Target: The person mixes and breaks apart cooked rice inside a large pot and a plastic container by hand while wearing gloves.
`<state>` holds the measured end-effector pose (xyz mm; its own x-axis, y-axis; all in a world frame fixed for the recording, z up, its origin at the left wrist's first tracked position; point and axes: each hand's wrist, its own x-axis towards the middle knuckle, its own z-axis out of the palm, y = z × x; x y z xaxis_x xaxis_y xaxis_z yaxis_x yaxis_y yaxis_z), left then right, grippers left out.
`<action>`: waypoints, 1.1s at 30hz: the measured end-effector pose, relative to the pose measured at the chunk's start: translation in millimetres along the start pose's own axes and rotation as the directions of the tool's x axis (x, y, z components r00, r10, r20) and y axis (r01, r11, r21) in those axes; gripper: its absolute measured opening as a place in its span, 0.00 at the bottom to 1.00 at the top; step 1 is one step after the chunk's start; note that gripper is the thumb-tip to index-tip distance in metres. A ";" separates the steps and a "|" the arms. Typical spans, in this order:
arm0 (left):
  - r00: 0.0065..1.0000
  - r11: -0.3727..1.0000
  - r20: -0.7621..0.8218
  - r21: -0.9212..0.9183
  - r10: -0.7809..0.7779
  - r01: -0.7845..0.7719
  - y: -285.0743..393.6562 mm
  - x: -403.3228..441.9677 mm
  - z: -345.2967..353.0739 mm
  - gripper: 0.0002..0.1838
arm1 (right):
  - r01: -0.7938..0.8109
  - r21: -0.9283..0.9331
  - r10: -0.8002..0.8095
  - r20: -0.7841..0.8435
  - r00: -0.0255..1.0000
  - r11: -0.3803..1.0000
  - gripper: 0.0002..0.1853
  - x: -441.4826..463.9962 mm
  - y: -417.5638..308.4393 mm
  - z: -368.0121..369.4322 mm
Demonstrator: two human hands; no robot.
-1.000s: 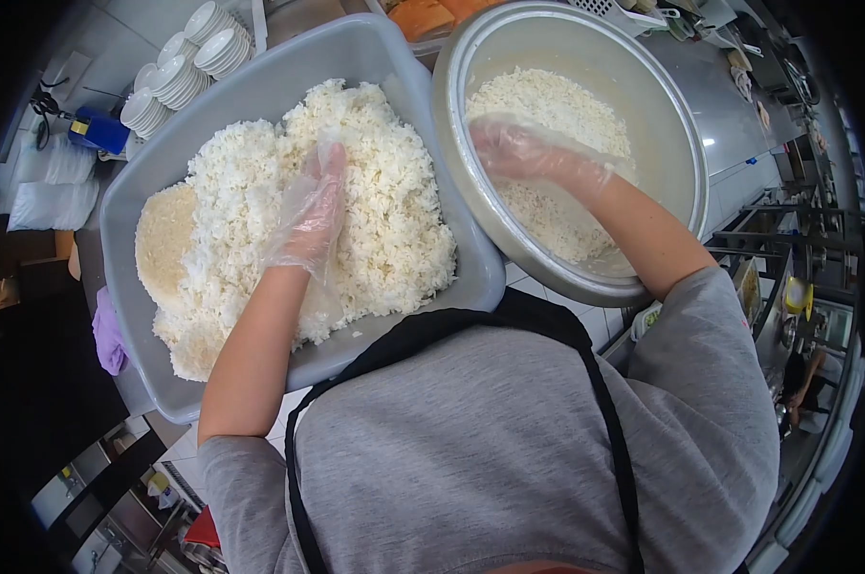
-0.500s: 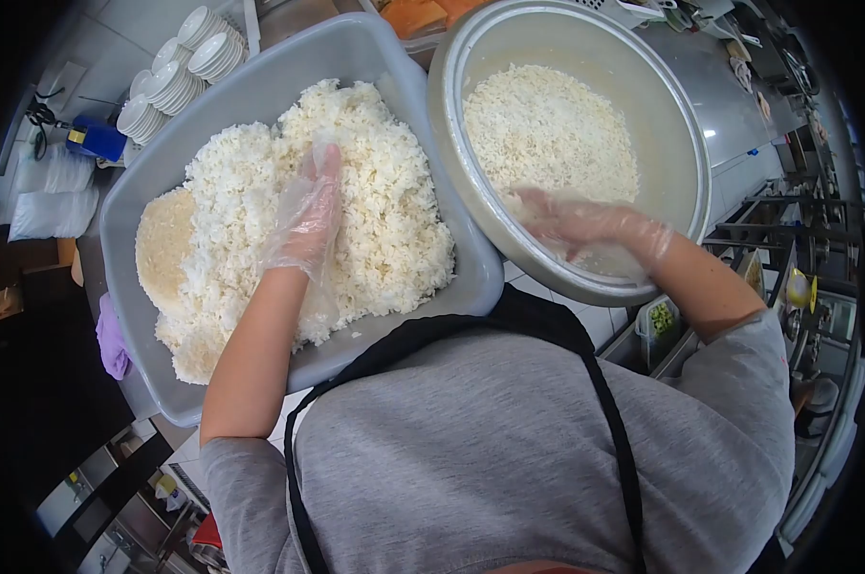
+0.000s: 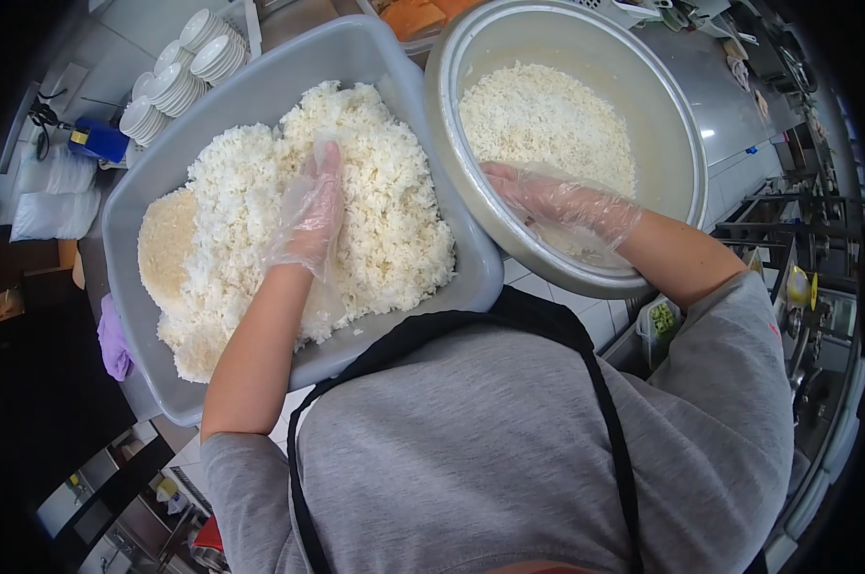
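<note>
At centre-left, rice (image 3: pixel 394 210) is touched by the left hand (image 3: pixel 313 218). The right hand (image 3: pixel 561 203) is held in the upper-right pot (image 3: pixel 664 124), grips unclear.

rice (image 3: pixel 394 220) lies in the tub (image 3: pixel 270 91) and in the pot (image 3: pixel 667 143) to its right, the left hand (image 3: pixel 310 218) on the tub's heap, the right hand (image 3: pixel 571 203) inside the pot's near side, stacked dishes (image 3: pixel 174 84) behind the tub at left, a cloth (image 3: pixel 114 342) beside its left wall.

The rectangular plastic tub (image 3: pixel 356 62) is displaying plain blue-grey, the mounded rice (image 3: pixel 384 210) white, the round metal pot (image 3: pixel 440 105) silver-grey.
</note>
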<state>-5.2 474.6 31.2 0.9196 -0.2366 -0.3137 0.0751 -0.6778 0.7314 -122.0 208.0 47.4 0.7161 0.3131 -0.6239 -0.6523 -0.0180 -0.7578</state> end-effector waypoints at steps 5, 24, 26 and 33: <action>0.999 0.969 0.028 -0.244 -0.035 0.041 -26.6 15.9 13.4 0.45 | 0.108 0.053 -0.093 -0.232 0.968 0.993 0.31 -0.5 -23.1 12.4; 0.989 0.669 0.138 -0.740 0.059 0.063 8.8 -13.5 -1.6 0.45 | 0.139 -0.990 -0.396 0.138 0.908 -0.027 0.23 47.2 -54.8 129.9; 0.988 0.676 0.140 -0.734 0.059 0.064 6.8 -11.7 0.2 0.45 | 0.102 -0.985 -0.519 0.161 0.840 -0.140 0.23 57.1 -40.0 126.1; 0.975 0.603 0.186 -0.794 0.123 0.076 -11.3 1.8 6.9 0.45 | 0.518 -0.850 -0.651 0.339 0.679 0.097 0.23 -1.2 -102.7 76.2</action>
<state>-7.1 477.0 18.2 0.8339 -0.4433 -0.3288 0.4211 0.1259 0.8982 -74.8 281.8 140.5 0.8267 0.5464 0.1344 0.5185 -0.6470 -0.5591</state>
